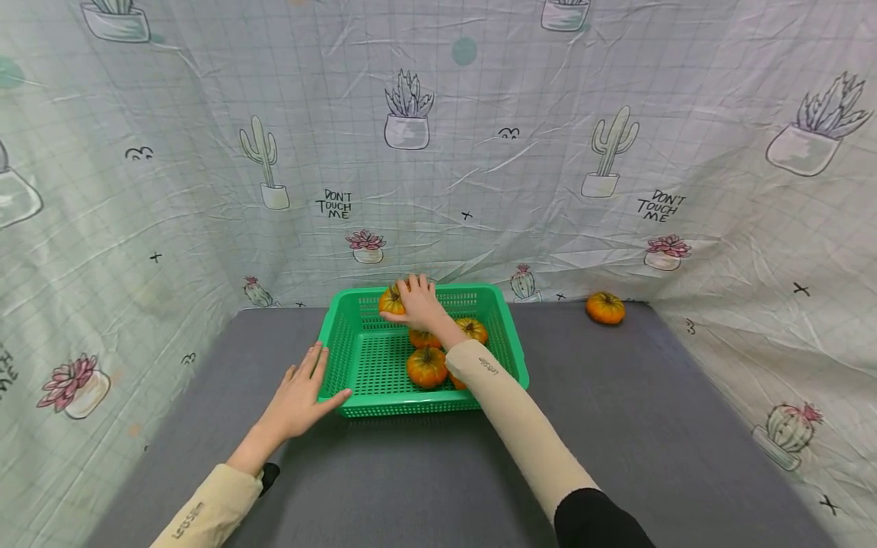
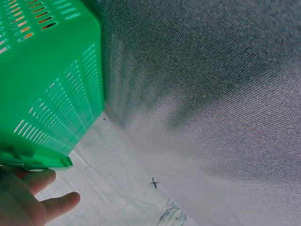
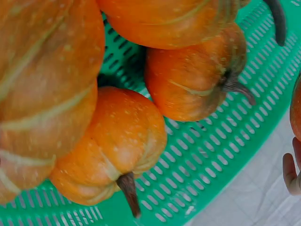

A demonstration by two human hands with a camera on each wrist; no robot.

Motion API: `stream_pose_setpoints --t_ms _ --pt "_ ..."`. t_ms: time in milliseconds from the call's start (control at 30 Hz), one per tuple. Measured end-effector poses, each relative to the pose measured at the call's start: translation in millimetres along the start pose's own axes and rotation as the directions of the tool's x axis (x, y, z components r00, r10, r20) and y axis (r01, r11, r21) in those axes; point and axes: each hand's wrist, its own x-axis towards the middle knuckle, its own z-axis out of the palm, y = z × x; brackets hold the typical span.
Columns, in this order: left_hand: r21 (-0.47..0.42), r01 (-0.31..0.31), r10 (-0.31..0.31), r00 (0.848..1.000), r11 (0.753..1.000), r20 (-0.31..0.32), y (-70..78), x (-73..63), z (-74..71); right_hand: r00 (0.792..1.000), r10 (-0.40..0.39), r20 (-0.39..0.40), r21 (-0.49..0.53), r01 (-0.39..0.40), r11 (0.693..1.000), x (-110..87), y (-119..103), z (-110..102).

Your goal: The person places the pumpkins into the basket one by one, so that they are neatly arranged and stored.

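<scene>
My right hand (image 1: 419, 303) reaches over the back of a green plastic basket (image 1: 517, 358). Its thumb and fingers grip a small orange pumpkin (image 1: 390, 301) near the back rim. At the right edge of the right wrist view, part of that pumpkin (image 3: 296, 110) shows beside my fingertips. Several other pumpkins (image 1: 426, 368) lie in the basket's middle and right, partly hidden by my right forearm. My left hand (image 1: 296, 399) is spread at the basket's left front corner, fingers straight along the rim. In the left wrist view, its fingers (image 2: 40, 181) are right at the rim.
A single pumpkin (image 1: 605, 308) sits on the grey table (image 1: 617, 426) at the back right, outside the basket. Behind the table and along both sides hangs a pale cloth (image 1: 466, 175) printed with cacti and other potted plants.
</scene>
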Motion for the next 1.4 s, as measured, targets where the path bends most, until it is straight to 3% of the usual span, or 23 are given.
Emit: stream_pose_setpoints --t_ms 233,533,933,1200,1400 --pt "-0.009 0.005 -0.005 1.0 1.0 0.014 0.7 -0.3 -0.6 0.998 0.016 0.063 -0.05 -0.013 0.999 5.3 -1 12" --pt "-0.013 0.004 -0.004 1.0 1.0 0.007 1.2 -1.2 -0.3 0.989 -0.021 0.144 -0.12 0.039 0.992 6.7 -9 24" --pt "-0.005 0.009 -0.009 1.0 1.0 0.007 -0.9 0.4 1.4 0.966 -0.06 0.25 -0.22 0.117 0.968 4.3 -14 23" --pt "-0.01 0.006 -0.006 1.0 1.0 0.006 -1.2 0.6 1.1 0.958 -0.054 0.281 -0.22 0.119 0.968 5.1 -14 25" --pt "-0.013 0.006 -0.006 1.0 1.0 0.011 -1.1 0.6 1.2 0.946 -0.045 0.32 -0.292 0.144 0.946 4.3 -13 28"
